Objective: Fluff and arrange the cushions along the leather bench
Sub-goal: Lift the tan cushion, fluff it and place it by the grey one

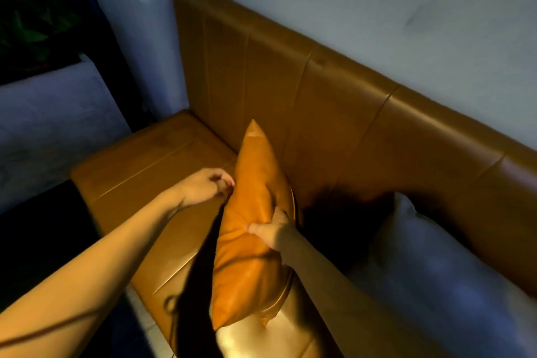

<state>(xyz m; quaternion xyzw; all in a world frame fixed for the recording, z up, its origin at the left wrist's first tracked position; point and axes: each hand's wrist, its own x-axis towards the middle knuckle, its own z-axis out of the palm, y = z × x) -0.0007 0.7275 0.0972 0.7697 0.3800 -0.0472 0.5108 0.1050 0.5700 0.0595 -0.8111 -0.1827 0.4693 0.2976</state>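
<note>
Both arms reach forward over the leather bench (139, 183). The right hand (273, 231) is clamped on the tan leather cushion (250, 241), which stands on edge on the seat. The left hand (207, 184), fingers curled, touches its left edge. A grey cushion (436, 264) leans just right.

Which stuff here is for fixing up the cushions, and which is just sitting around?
For the job:
orange cushion, gripped by the right hand
left hand at its edge
grey cushion
leather bench

Just around:
wall
plant, far left
</note>
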